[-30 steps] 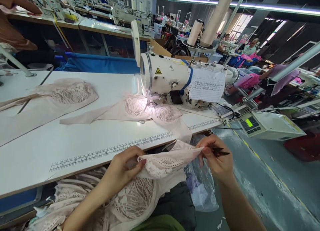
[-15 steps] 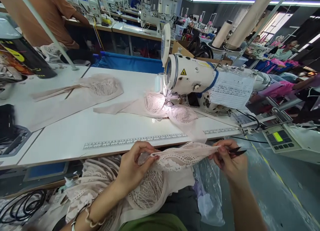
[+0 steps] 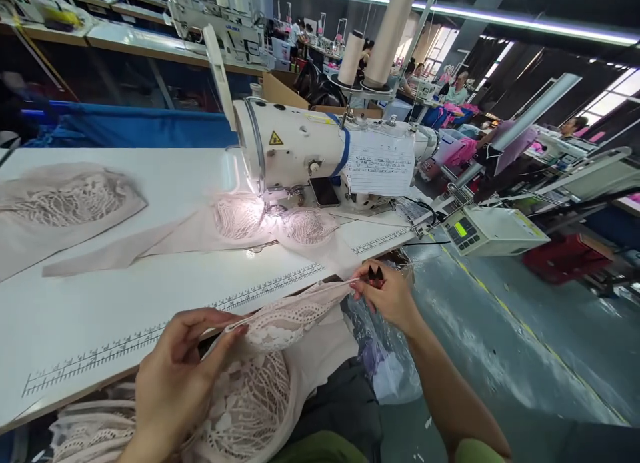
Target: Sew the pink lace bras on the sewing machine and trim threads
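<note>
A pale pink lace bra (image 3: 295, 316) is stretched between my hands over my lap, below the table's front edge. My left hand (image 3: 175, 376) pinches its near end between thumb and fingers. At the other end my right hand (image 3: 387, 296) grips the edge, and the dark tips of small thread snips (image 3: 375, 275) stick out from the same hand. A lace cup (image 3: 250, 403) hangs below the stretched edge. On the table, another pink bra (image 3: 307, 226) lies with its middle under the lit needle area of the white sewing machine (image 3: 290, 143).
Another lace piece (image 3: 75, 196) lies at the table's left. A ruler strip (image 3: 175, 326) runs along the front edge. Beside the machine are a phone (image 3: 324, 191), a paper note (image 3: 380, 161) and a control box (image 3: 465, 229). A plastic bag (image 3: 395, 369) hangs below.
My view has swung to the right, so the table and machine appear farther left. Both hands keep hold of the same bra, and the snips now point more upward.
</note>
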The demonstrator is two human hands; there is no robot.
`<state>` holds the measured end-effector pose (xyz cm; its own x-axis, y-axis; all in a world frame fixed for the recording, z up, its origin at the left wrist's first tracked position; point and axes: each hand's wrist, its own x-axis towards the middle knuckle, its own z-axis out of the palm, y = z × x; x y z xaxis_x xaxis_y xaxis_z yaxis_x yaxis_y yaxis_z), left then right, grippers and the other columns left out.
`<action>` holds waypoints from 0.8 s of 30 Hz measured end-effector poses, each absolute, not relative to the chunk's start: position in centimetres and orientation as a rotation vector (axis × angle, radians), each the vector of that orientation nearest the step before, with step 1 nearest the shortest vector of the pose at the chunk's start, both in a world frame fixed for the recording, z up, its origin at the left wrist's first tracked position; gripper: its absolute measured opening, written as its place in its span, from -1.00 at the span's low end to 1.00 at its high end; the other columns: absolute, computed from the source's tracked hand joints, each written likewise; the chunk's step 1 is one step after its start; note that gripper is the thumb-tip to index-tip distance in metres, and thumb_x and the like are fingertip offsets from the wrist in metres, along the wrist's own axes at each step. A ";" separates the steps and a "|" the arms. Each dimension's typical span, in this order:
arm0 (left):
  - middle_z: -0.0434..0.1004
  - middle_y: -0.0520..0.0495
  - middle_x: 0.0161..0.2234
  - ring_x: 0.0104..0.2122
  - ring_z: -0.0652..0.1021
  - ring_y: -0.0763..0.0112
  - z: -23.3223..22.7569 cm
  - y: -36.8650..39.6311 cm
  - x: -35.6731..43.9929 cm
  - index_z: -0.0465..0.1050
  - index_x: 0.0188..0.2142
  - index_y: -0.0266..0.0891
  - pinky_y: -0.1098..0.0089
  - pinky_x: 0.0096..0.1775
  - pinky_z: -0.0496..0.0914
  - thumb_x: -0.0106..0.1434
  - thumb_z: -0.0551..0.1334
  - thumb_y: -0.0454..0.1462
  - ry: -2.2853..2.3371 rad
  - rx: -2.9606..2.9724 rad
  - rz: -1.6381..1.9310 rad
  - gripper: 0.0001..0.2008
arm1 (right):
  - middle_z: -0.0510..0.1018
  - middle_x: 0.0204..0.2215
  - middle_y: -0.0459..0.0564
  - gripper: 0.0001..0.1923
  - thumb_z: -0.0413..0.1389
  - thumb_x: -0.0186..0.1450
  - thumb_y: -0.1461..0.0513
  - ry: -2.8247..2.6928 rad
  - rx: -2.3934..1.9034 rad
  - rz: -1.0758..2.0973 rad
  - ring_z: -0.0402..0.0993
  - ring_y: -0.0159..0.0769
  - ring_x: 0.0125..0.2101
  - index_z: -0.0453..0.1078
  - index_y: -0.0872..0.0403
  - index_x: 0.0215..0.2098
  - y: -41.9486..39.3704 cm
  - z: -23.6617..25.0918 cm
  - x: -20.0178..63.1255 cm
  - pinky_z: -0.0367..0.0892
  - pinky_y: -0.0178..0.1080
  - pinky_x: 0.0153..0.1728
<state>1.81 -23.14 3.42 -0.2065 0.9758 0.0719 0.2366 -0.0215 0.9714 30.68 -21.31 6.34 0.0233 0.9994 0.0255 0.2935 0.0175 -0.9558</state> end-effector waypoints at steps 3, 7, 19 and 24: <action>0.60 0.07 -0.33 -0.20 0.63 0.25 3.3 -22.8 1.6 0.40 -0.29 -0.06 0.40 -0.21 0.46 0.15 0.39 -0.03 1.549 1.380 1.265 -0.72 | 0.48 -0.65 -0.15 -0.64 0.30 0.19 -0.03 -1.360 -1.426 1.075 0.16 -0.49 -0.77 0.40 0.09 -0.38 -21.2 6.5 30.9 0.06 -0.36 -0.74; 0.59 0.08 -0.34 -0.23 0.63 0.30 2.7 -22.7 1.4 0.42 -0.29 -0.07 0.44 -0.21 0.47 0.16 0.39 -0.08 1.512 1.415 1.307 -0.76 | 0.48 -0.65 -0.15 -0.68 0.31 0.20 0.01 -1.407 -1.405 1.055 0.19 -0.49 -0.73 0.43 0.09 -0.37 -21.2 6.5 31.4 0.11 -0.36 -0.68; 0.50 -0.14 -0.01 -0.01 0.55 0.23 6.2 -21.1 3.0 0.39 0.01 -0.10 0.32 -0.07 0.48 0.33 0.22 -0.24 0.862 1.774 0.831 -0.75 | 0.46 -0.48 -0.07 -0.82 0.29 0.25 0.15 -1.815 -1.155 0.972 0.29 -0.41 -0.54 0.49 0.08 -0.43 -21.5 11.9 31.7 0.16 -0.33 -0.55; 0.45 -0.06 -0.29 -0.25 0.49 0.32 6.8 -21.8 8.1 0.39 -0.30 -0.17 0.41 -0.27 0.38 0.38 0.14 -0.23 0.787 1.729 0.886 -0.87 | 0.41 -0.51 -0.15 -0.90 0.26 0.22 0.32 -2.137 -1.260 0.871 0.26 -0.47 -0.51 0.44 0.11 -0.44 -21.8 12.7 27.7 0.13 -0.37 -0.50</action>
<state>8.06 -21.83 6.81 0.5200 0.8308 0.1987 0.0992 -0.2897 0.9519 27.73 -21.84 12.71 -0.4419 0.8913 0.1017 0.5665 0.3652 -0.7387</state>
